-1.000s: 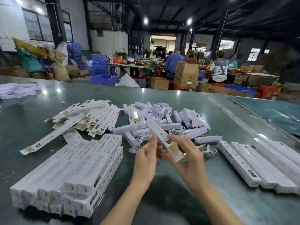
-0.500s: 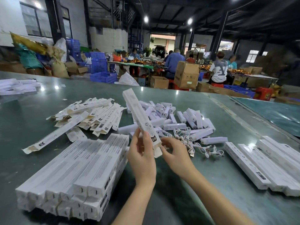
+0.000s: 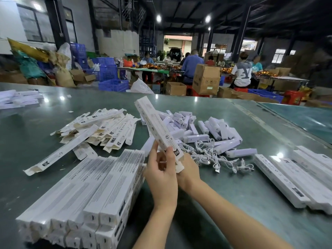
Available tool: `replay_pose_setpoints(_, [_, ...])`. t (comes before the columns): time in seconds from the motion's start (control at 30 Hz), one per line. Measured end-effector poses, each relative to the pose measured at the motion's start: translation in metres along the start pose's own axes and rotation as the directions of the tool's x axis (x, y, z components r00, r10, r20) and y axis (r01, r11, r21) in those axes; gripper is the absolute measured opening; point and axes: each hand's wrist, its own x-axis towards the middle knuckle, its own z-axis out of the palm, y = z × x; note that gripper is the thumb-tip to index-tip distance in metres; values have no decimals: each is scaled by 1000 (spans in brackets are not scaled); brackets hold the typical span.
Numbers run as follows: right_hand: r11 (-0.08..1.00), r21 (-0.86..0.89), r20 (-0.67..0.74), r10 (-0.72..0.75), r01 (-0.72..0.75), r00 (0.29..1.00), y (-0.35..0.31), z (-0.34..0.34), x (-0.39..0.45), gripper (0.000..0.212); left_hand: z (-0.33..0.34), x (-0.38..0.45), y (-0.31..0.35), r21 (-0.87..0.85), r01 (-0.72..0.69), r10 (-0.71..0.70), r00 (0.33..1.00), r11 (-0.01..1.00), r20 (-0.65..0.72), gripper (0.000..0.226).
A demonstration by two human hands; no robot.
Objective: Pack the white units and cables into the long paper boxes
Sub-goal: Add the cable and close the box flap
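left hand (image 3: 161,173) grips the long box (image 3: 158,133) near its low end, box tilted to 11 o'clock. right hand (image 3: 188,169) behind it, grip can't tell. cables (image 3: 213,157) at 3 o'clock on worktop (image 3: 233,203).

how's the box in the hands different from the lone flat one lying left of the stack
The held box is squared out and tilted up off the table; the lone flat box lies collapsed on the green table. Left hand and right hand grip the first; nothing touches the second. Both are long, white and printed.
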Motion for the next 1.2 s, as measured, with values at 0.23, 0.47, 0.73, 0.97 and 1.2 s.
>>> replay_pose_setpoints(0.23, [905,424,-200,125,-29,972,46,-32,-23,17,2,0,1,-46,92,-89,994,995,56,53])
replay_pose_setpoints(0.47, [468,881,-225,287,68,931,72,-63,-70,4,3,0,-3,-9,154,-152,985,988,82,25])
replay_pose_setpoints(0.73, [487,858,-264,146,163,953,61,-59,-74,24,1,2,-10,-49,239,-229,962,970,151,15])
replay_pose_setpoints(0.97, [522,834,-302,161,178,940,68,-58,-72,26,2,8,-18,-127,390,-359,909,912,214,28])
replay_pose_setpoints(1.2, [539,808,-366,142,239,920,69,-53,-73,26,3,8,-12,-242,514,-432,843,823,322,21])
